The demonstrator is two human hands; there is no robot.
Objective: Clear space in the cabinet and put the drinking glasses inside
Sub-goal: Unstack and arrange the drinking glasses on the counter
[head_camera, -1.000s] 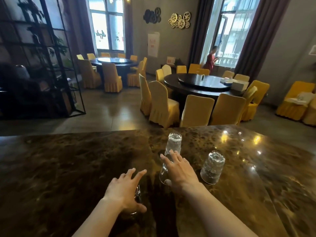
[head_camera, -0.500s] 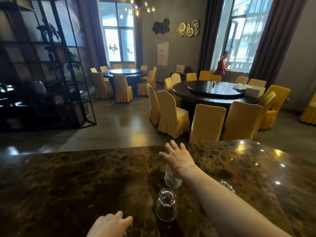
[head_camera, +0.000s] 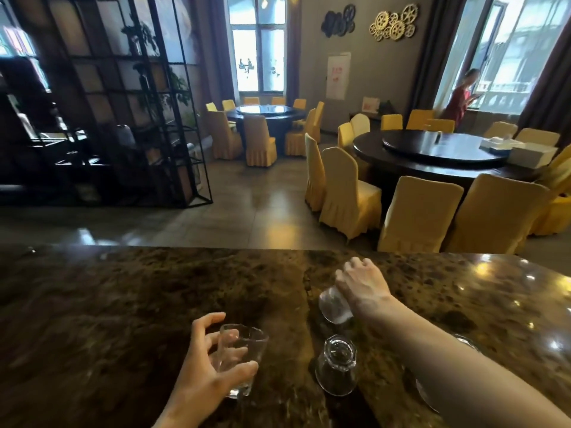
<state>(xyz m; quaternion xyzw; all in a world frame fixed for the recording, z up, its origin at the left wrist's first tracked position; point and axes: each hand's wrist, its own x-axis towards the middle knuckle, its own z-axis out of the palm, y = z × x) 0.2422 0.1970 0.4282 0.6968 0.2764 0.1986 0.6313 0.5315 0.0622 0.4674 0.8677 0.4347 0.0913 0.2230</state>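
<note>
My left hand [head_camera: 207, 370] grips a clear drinking glass [head_camera: 241, 356], held rim up and tilted above the dark marble counter [head_camera: 108, 304]. My right hand [head_camera: 363, 281] reaches farther out and is closed over the base of a second glass [head_camera: 335, 307], lifted and tipped with its rim toward me. A third glass [head_camera: 337, 370] stands upside down on the counter between my two arms. Part of another glass [head_camera: 425, 393] shows under my right forearm, mostly hidden. No cabinet is in view.
Beyond the counter's far edge lies a dining room floor. A black metal shelf frame [head_camera: 129, 118] stands at the left. Round dark tables [head_camera: 438, 156] with yellow-covered chairs [head_camera: 349, 193] fill the right and back. A person [head_camera: 460, 100] stands by the right window.
My left hand has lifted its glass into view and turned it rim up. My right hand has closed on the far glass and raised it off the counter. The camera has tilted up.
</note>
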